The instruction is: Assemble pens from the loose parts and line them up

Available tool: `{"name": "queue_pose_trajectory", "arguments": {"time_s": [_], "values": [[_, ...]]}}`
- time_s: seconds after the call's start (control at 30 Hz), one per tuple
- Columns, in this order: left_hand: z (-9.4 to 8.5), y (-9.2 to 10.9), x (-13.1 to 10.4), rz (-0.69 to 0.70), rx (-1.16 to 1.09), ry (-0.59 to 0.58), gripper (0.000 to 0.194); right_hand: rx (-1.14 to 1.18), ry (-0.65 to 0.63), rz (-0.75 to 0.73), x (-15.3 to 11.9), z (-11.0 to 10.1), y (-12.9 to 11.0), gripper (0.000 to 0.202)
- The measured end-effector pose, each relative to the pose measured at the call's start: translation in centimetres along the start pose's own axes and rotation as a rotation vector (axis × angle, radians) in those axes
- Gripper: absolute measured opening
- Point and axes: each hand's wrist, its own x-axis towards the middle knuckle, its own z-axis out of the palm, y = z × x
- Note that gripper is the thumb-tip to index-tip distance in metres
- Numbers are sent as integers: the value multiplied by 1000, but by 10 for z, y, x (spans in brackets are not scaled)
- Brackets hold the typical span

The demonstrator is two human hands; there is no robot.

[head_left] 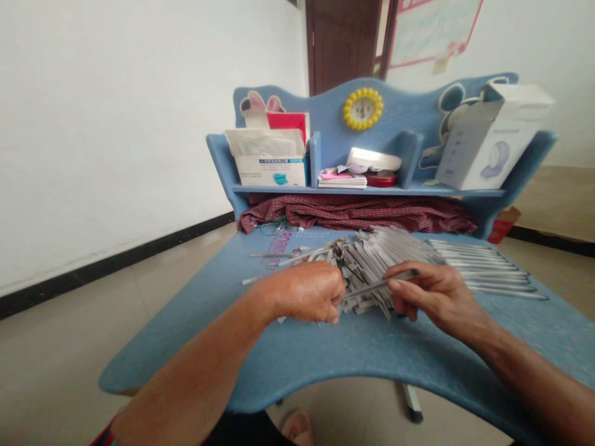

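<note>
Over a blue desk (325,356), left hand (309,291) curls closed, right hand (439,298) pinches grey rod (372,288).

Bare forearms converge; left hand (311,291) fisted, right hand (430,294) pinching.

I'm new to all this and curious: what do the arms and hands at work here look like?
Human, not mechanical: the left hand and right hand wear no gloves, and no ring or watch shows. The forearms are bare, without cables. Some red and dark cloth, probably a sleeve, edges the left arm.
</note>
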Motion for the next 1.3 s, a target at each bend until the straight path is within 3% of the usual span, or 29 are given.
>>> {"name": "queue_pose_trajectory", "arguments": {"time_s": [0.13, 0.4, 0.6, 0.83, 1.3], "values": [[5, 5, 1, -42, 157, 13, 11, -81, -11, -18, -1, 4, 0, 27], [13, 11, 9, -101, 250, 47, 8, -144, -2, -44, -1, 3, 3, 26], [16, 12, 12, -91, 304, 38, 10, -67, -36, 39, 2, 4, 5, 27], [16, 13, 11, -79, 285, 37, 14, 135, -47, 120, 7, 3, 9, 27], [16, 5, 12, 0, 91, 66, 12, 249, -63, 154, 6, 4, 10, 24]]}}
